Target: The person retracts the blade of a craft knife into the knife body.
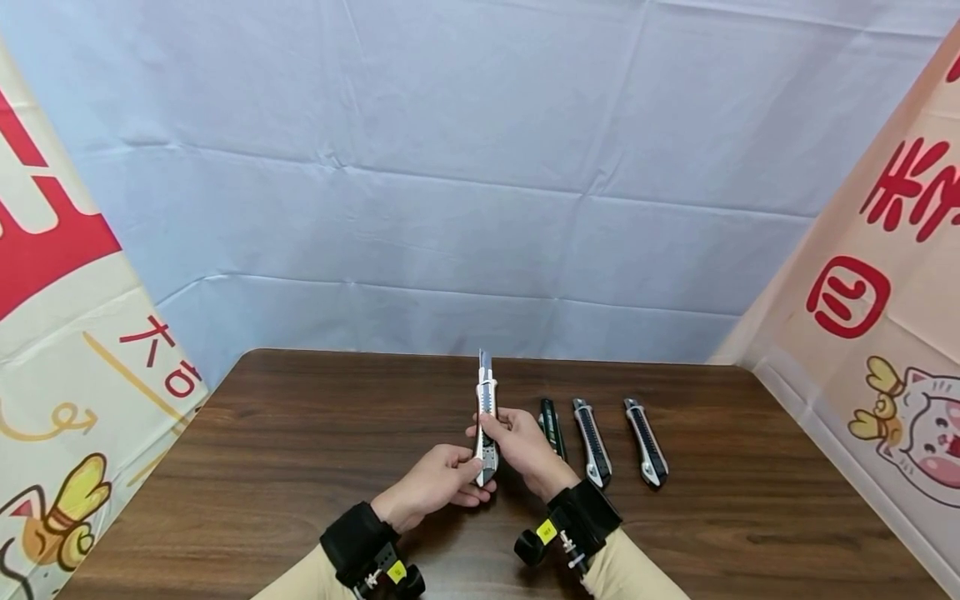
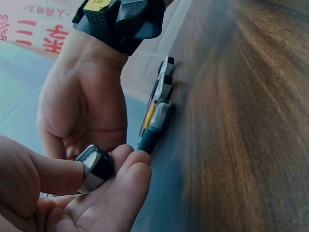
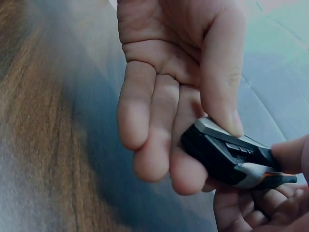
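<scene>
A silver-and-black snap-off utility knife points away from me, raised over the table, its blade extending from the far end. My left hand pinches the near end between thumb and fingers; the left wrist view shows that butt end under the thumb. Farther up the handle, my right hand grips it from the right, with the thumb on its upper face. In the right wrist view the knife body lies across the fingers, and the other right fingers extend loosely.
Right of my hands, a dark green utility knife lies partly hidden behind the right hand. Two silver-and-black knives lie beyond it, side by side on the brown wooden table. Behind hangs a pale blue cloth; printed banners flank the table.
</scene>
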### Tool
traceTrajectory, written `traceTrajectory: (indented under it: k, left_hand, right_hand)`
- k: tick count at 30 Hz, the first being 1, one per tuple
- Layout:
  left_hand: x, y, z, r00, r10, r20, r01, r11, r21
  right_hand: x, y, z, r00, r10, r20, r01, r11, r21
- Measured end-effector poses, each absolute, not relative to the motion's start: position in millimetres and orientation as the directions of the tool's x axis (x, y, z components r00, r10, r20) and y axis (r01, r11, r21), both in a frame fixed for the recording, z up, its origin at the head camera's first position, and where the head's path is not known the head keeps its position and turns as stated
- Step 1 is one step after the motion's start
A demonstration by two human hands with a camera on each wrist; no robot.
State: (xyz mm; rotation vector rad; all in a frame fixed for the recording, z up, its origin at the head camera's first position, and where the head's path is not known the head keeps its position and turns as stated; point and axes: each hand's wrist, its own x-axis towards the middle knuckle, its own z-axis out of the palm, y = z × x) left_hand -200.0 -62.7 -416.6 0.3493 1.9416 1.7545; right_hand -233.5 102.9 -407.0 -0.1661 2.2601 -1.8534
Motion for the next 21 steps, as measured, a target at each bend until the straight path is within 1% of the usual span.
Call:
traceTrajectory:
  k: [12, 21]
  left_hand:
    - [-199.8, -61.4, -417.3, -0.845, 0.494, -0.203, -0.147, 0.15, 0.978]
    - [-198.8, -60.5, -417.1, -0.845, 0.492, -0.21, -0.15, 0.159, 0.976]
  right_hand:
    - [-230.7, 101.8, -404.3, -0.972, -0.217, -0.095, 0.05, 0.202, -0.978]
    - [-231.6, 104.0, -405.4, -0.964, -0.248, -0.097, 0.048, 0.196, -0.979]
